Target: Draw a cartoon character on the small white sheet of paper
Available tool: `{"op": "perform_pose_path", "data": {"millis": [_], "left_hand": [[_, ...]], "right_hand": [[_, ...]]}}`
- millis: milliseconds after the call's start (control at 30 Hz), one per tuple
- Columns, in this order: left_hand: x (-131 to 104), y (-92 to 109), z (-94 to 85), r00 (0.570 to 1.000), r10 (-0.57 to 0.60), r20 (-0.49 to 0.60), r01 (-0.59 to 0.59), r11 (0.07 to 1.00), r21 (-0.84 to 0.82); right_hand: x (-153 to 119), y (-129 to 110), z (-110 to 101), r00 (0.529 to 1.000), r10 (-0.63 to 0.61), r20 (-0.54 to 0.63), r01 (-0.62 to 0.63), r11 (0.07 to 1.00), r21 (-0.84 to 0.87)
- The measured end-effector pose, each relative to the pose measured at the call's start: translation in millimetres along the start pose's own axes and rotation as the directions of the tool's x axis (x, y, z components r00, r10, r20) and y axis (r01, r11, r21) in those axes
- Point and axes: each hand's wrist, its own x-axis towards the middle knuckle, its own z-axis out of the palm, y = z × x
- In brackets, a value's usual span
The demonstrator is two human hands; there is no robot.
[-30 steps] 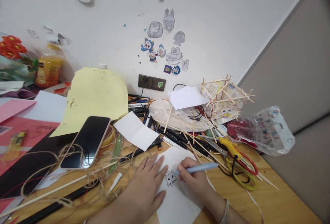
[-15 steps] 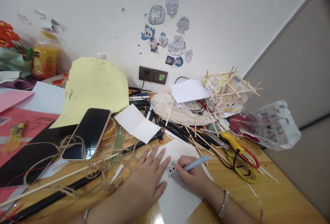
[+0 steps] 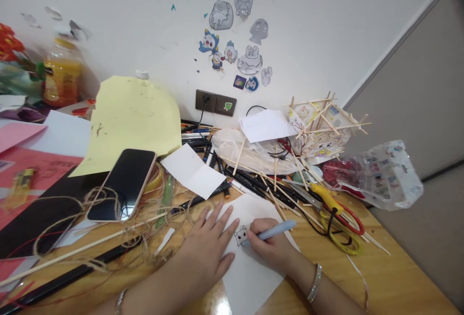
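pen [image 3: 280,229]: partly behind right fingers [image 3: 255,243]; paper [image 3: 250,281]: bottom cut off

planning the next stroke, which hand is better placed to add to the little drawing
Probably the right hand: it grips the light-blue pen at the cartoon animal drawing, while the left hand lies spread, partly on the white paper.

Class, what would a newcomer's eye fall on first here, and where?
Probably the right hand at lower centre, holding a light-blue pen by a small drawing on a white sheet, with the left hand spread across its left edge. Then perhaps the big yellow paper, left of centre, and the character stickers on the wall.
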Motion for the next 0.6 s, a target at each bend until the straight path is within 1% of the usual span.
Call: {"op": "perform_pose_path", "data": {"millis": [133,300,400,600], "left_hand": [[-0.3,0.9,-1.0,1.000,-0.004,0.012,0.004,1.000,-0.005],[-0.2,0.2,1.6,0.999,0.007,-0.033,-0.008,1.000,-0.009],[0.6,-0.8,3.0,0.999,0.013,-0.049,-0.013,1.000,-0.005],[0.1,-0.2,3.0,1.000,0.007,-0.025,-0.006,0.999,0.043]], "right_hand": [[0.1,0.2,0.4,1.000,0.008,0.009,-0.008,1.000,0.006],[0.7,0.2,0.6,1.000,-0.003,-0.009,0.004,0.999,0.034],[0.7,0.3,0.6,1.000,0.016,-0.007,-0.015,0.999,0.049],[-0.2,2.1,0.9,0.999,0.038,-0.003,-0.038,0.998,0.058]]}}
